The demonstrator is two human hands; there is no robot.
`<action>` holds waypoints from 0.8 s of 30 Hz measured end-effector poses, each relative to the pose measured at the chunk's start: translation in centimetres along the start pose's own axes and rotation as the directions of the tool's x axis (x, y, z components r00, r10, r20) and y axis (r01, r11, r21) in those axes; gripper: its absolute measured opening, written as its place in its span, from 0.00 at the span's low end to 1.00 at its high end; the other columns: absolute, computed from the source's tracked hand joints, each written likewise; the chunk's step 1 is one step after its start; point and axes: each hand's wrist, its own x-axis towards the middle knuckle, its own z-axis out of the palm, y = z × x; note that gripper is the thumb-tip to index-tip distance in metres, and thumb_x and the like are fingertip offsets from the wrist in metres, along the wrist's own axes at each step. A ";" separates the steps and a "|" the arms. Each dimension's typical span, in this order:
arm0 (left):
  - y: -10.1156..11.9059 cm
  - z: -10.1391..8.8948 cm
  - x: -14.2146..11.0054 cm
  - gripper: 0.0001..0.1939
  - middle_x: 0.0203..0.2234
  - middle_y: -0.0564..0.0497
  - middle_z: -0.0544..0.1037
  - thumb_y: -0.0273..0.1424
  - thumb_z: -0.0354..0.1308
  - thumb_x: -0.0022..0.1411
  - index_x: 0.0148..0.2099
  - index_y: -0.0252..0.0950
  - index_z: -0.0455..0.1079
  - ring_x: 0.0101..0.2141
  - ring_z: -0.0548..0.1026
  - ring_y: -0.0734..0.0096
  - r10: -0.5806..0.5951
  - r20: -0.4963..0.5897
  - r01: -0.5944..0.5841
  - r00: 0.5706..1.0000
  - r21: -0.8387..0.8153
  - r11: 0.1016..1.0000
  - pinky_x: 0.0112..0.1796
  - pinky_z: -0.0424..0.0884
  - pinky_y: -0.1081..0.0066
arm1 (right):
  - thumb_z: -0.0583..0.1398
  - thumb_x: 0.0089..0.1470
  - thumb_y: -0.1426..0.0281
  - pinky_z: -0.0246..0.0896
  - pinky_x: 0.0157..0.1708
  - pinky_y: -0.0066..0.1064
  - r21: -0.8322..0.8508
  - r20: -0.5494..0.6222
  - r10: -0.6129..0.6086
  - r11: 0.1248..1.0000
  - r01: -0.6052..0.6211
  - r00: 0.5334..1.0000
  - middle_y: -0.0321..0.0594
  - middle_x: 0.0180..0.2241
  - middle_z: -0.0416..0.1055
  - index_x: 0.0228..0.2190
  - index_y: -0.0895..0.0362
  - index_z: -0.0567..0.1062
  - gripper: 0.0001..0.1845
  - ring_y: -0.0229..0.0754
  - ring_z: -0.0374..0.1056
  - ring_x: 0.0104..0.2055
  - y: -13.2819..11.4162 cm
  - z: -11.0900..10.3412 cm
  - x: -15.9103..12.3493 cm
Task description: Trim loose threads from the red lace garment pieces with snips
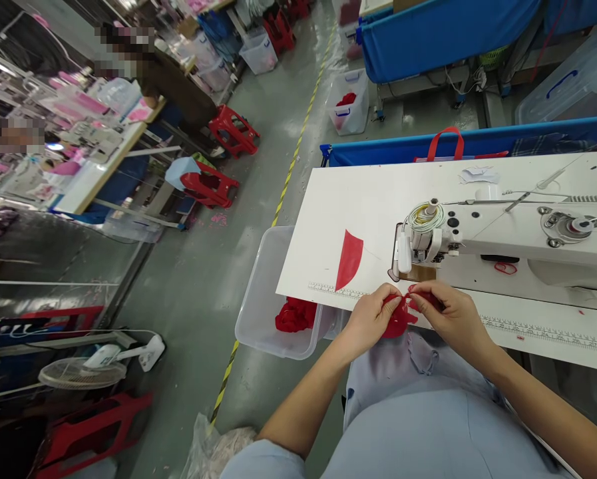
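A bunched piece of red fabric (397, 324) hangs at the front edge of the white sewing table (323, 213). My left hand (373, 318) pinches it from the left. Close beside it, my right hand (445, 309) pinches the same fabric with thumb and fingers. The hands are almost touching, just in front of the sewing machine (498, 229) and its needle area. To the left, a flat red fabric piece (349, 261) with one curved side lies on the tabletop by the printed ruler strip.
A clear plastic bin (258, 313) holding red fabric stands under the table's left end. A blue cloth trough (378, 154) runs behind the table. Across the aisle are red stools (233, 130), a white fan (86, 370) and a person (173, 86) at another table.
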 end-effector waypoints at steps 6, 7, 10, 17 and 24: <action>-0.5 1.1 0.2 0.16 0.30 0.53 0.72 0.45 0.51 0.64 0.38 0.37 0.67 0.33 0.68 0.72 -0.019 -0.036 0.005 0.999 -0.355 0.935 0.37 0.65 0.71 | 0.58 0.59 0.58 0.56 0.21 0.29 -0.064 -0.055 -0.063 0.996 0.059 0.997 0.41 0.34 0.74 0.31 0.54 0.76 0.14 0.33 0.58 0.20 0.2 0.3 -0.6; -0.6 1.2 0.3 0.16 0.31 0.52 0.72 0.45 0.51 0.64 0.39 0.37 0.67 0.33 0.69 0.72 -0.009 -0.039 -0.007 0.999 -0.380 0.925 0.38 0.65 0.71 | 0.58 0.58 0.56 0.56 0.22 0.29 -0.014 -0.017 -0.026 1.000 0.026 1.000 0.40 0.31 0.73 0.31 0.55 0.76 0.16 0.34 0.58 0.20 0.2 0.3 -0.6; -0.8 1.4 0.4 0.15 0.31 0.52 0.72 0.44 0.52 0.65 0.40 0.37 0.68 0.34 0.69 0.72 -0.006 -0.078 -0.025 0.997 -0.386 0.922 0.38 0.65 0.72 | 0.58 0.56 0.51 0.56 0.21 0.29 0.174 0.095 0.155 0.970 -0.170 0.983 0.37 0.23 0.70 0.27 0.55 0.74 0.20 0.36 0.58 0.21 0.2 0.4 -0.4; -1.2 1.2 0.6 0.15 0.29 0.53 0.71 0.43 0.50 0.65 0.34 0.37 0.66 0.30 0.67 0.73 -0.034 -0.201 -0.027 0.979 -0.294 0.955 0.33 0.64 0.73 | 0.58 0.53 0.50 0.44 0.17 0.27 0.211 0.167 0.307 0.917 -0.338 0.937 0.30 0.17 0.61 0.27 0.55 0.70 0.21 0.33 0.49 0.18 0.9 -0.1 0.1; -1.8 0.5 0.6 0.18 0.23 0.55 0.69 0.46 0.52 0.64 0.33 0.36 0.66 0.26 0.64 0.76 -0.065 -0.163 0.004 0.984 -0.351 0.936 0.31 0.62 0.74 | 0.54 0.57 0.53 0.54 0.23 0.29 0.047 0.159 0.242 0.967 -0.252 0.957 0.38 0.25 0.72 0.30 0.54 0.73 0.19 0.38 0.60 0.23 2.6 -1.6 -0.6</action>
